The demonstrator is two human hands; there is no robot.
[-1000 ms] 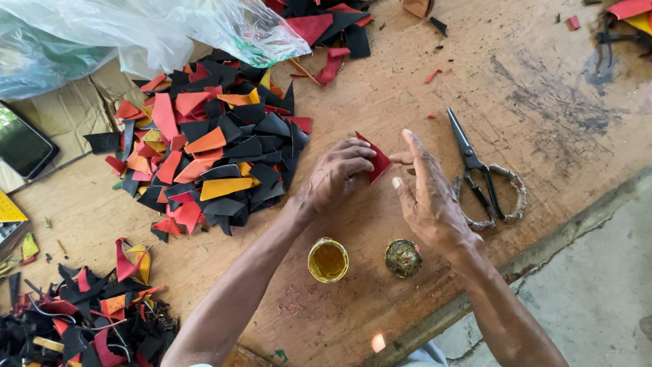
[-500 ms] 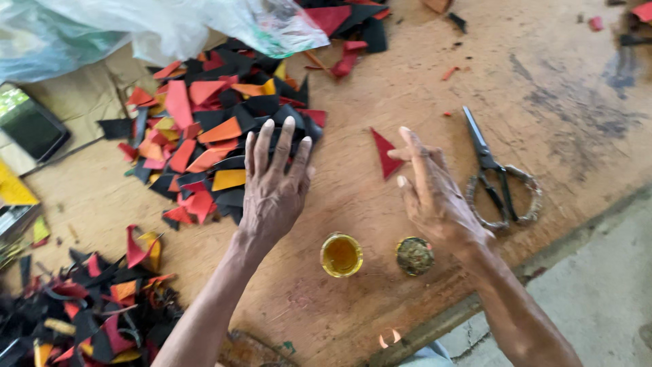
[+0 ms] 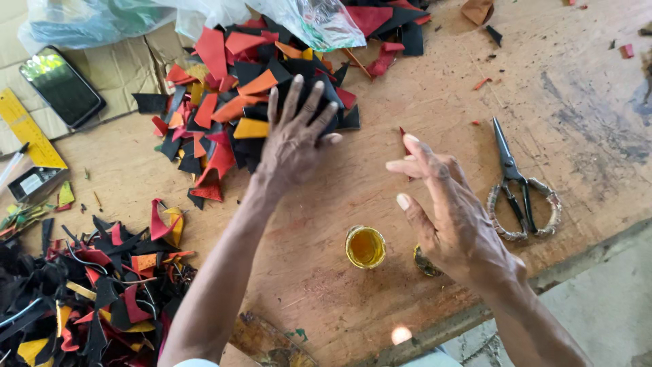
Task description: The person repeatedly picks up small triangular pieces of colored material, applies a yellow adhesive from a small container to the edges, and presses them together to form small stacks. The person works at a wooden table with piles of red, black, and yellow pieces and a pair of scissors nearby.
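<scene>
Apparently to sift for a piece, my left hand [image 3: 293,139] lay flat, fingers splayed and clasping nothing, on the pile of triangular scraps [image 3: 238,102] on the desk [image 3: 435,88], while my right hand [image 3: 451,217] hovered with its grip slack and empty above the red scrap [image 3: 403,132], scissors [image 3: 519,187] within reach.

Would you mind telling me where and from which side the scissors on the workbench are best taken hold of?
Grip the scissors by the wrapped loop handles, coming from the near bench edge. They lie flat with blades shut and pointing away, so the loops face the person, beside the right hand. The wrapping should give the fingers good purchase, clear of the points.
</scene>
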